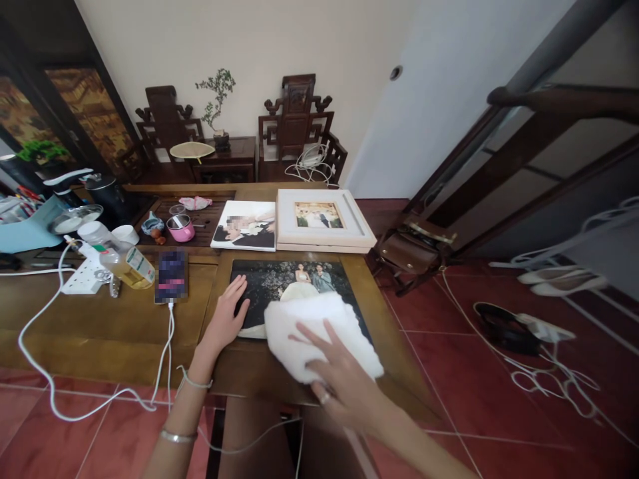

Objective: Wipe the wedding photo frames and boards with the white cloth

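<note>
A dark photo album or panel [259,283], with a couple pictured on its face, lies flat near the front right corner of the wooden table. On its left edge rests my left hand [230,316], open with the fingers stretched out. A white fluffy cloth [349,319] covers the lower right part of the panel and overhangs it onto the tabletop. My right hand [329,366] lies on top of this cloth, fingers spread and pressed against it. What the cloth covers is hidden.
Behind the panel are a framed photo on a box [364,226] and a white photo book [244,229]. To the left lie a phone [171,276] with a charging cable, a bottle of yellowish liquid [130,266], a power strip [82,276] and a pink cup [180,229].
</note>
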`<state>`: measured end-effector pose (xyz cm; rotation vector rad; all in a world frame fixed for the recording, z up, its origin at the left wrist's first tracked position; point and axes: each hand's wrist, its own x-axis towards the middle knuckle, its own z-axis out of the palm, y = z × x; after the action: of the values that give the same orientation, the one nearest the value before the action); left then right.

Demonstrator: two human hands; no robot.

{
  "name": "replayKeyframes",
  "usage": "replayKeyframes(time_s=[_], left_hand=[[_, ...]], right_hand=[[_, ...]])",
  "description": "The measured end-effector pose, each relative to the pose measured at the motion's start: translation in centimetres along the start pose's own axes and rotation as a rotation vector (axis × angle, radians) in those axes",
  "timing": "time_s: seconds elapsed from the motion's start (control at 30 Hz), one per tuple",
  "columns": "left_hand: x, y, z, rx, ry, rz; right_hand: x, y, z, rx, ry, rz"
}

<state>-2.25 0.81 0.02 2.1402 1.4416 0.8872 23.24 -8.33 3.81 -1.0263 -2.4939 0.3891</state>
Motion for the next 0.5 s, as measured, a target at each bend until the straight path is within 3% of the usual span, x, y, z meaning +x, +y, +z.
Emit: replayKeyframes(time_s=[0.17, 0.5], left_hand=[[-0.1, 0.0, 0.0, -0.004, 0.009, 0.014], [0.0, -0.1, -0.2, -0.047, 0.003, 0.004]], right_hand=[[0.1, -0.2, -0.1, 0.035, -0.051, -0.044], [11.2, 9.2, -1.1, -0.074, 0.063, 0.296]])
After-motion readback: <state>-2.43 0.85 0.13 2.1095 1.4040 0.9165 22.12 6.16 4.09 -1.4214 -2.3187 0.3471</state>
